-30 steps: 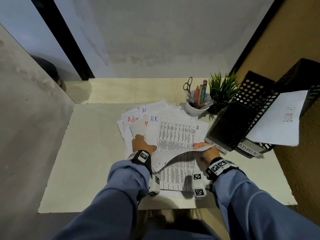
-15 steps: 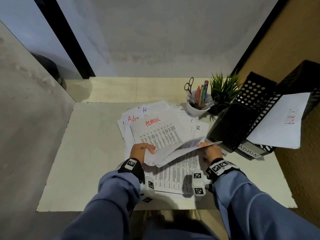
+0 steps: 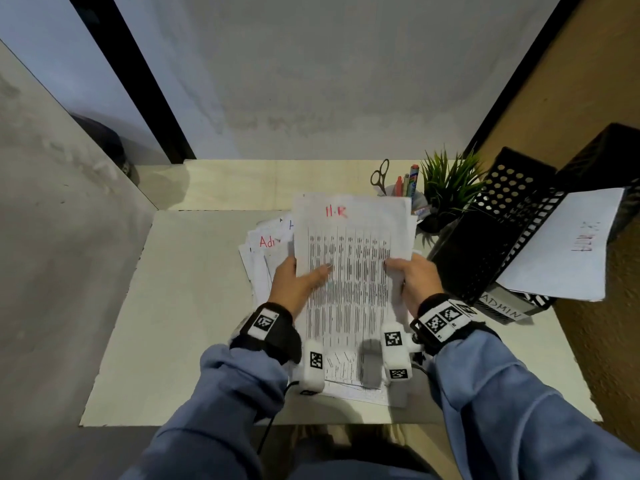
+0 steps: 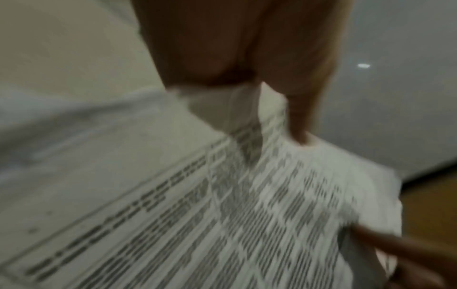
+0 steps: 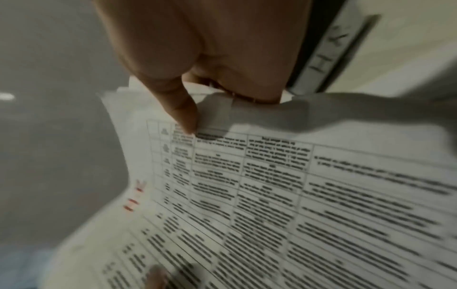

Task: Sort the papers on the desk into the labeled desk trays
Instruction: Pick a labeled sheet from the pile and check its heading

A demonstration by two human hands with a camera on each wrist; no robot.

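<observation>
I hold a printed sheet marked "H.R" in red (image 3: 349, 258) lifted above the desk, with more sheets behind it. My left hand (image 3: 299, 280) grips its left edge, thumb on the front. My right hand (image 3: 412, 275) pinches its right edge; in the right wrist view the thumb (image 5: 183, 115) presses the sheet (image 5: 296, 195). The left wrist view shows the blurred sheet (image 4: 247, 215) under my fingers (image 4: 299, 117). A loose pile of papers (image 3: 266, 247) marked "Admin" lies behind on the desk. Black trays (image 3: 485, 244) stand at right, one labelled "ADMIN" (image 3: 502, 308), one labelled "HR" (image 5: 326, 54).
A white cup with scissors and pens (image 3: 401, 188) and a small green plant (image 3: 450, 185) stand behind the sheet, left of the trays. A white sheet (image 3: 568, 247) sticks out of the upper tray. More paper (image 3: 346, 372) lies near the desk's front edge (image 3: 173, 422).
Both hands have lifted the sheets off the pile and turned them upright to face me; the "H.R" sheet now fronts the stack and hides most of the pile.
</observation>
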